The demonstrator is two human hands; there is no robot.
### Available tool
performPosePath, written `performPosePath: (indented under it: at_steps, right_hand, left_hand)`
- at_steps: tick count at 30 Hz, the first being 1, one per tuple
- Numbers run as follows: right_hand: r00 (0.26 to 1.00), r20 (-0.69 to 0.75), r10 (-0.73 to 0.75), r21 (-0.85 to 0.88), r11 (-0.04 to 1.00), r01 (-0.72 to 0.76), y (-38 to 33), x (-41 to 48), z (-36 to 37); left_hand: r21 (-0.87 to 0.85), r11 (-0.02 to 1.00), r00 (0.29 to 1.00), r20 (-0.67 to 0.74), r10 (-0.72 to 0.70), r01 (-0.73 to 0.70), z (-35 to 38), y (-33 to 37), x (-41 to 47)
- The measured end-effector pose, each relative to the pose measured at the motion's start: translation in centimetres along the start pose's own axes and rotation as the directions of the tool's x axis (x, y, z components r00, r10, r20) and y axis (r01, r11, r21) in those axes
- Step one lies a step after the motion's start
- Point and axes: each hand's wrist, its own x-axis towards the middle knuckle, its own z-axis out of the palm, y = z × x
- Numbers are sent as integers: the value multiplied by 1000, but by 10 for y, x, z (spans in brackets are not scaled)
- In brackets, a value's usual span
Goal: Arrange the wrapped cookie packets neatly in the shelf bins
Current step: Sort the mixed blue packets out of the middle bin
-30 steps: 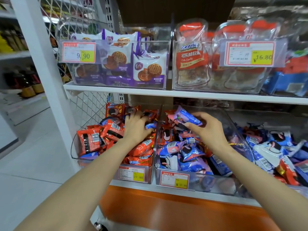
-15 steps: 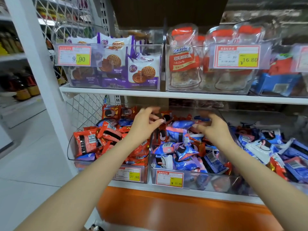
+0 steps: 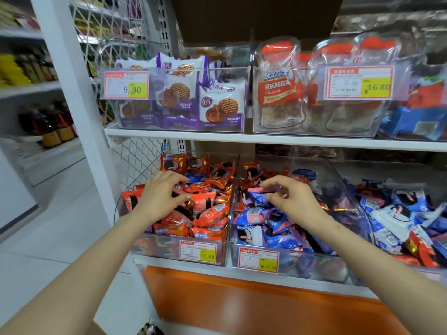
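A white shelf unit (image 3: 266,139) carries clear plastic bins on two levels. The middle clear bin (image 3: 314,262) on the lower level holds a loose heap of blue cookie packets (image 3: 254,213), with some red ones at its back. Touching its left wall is the left clear bin (image 3: 157,247), piled with red cookie packets (image 3: 208,213). To its right lies another heap of blue and white packets (image 3: 399,221). Above it stand clear cola candy bags (image 3: 278,93), and up to the left purple-and-white waffle cookie bags (image 3: 217,105). Below it runs an orange panel (image 3: 242,305).

The hands are apart, one over each lower bin. The right hand (image 3: 290,199) reaches into the middle clear bin, thumb and forefinger pinching a blue-and-pink packet (image 3: 257,191) at the top of the heap. The left hand (image 3: 162,194) is spread with curved fingers over the red cookie packets; whether it grips one cannot be told.

A red-and-yellow price tag (image 3: 258,261) is on the front of the middle clear bin; the tag to its left (image 3: 197,252) reads 27.80.
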Motion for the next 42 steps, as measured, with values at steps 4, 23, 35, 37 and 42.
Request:
performPosePath:
  at_steps: [4,23,35,37,42]
  right_hand:
    - [999,48,-8,31,1000,7,-9,4,14]
    - [996,71,-45,116,993,36,-12,8,27]
    - [995,65,-81,96,993,75,-20,24,38]
    - [987,99,-129,57,991,124,-23,28,44]
    - [987,58,-151,76,986,146,-24,26,55]
  left_hand:
    - [59,997,997,63,36,-39,8,4,4]
    - [375,927,955,268,-130,21,38,-10,86]
    - [-246,969,989,134,66,-32,-19,14,47]
    - [-298,950,968,199,152,-88,-25,24,33]
    - [-399,913,952,241,188,-79,-22,30,10]
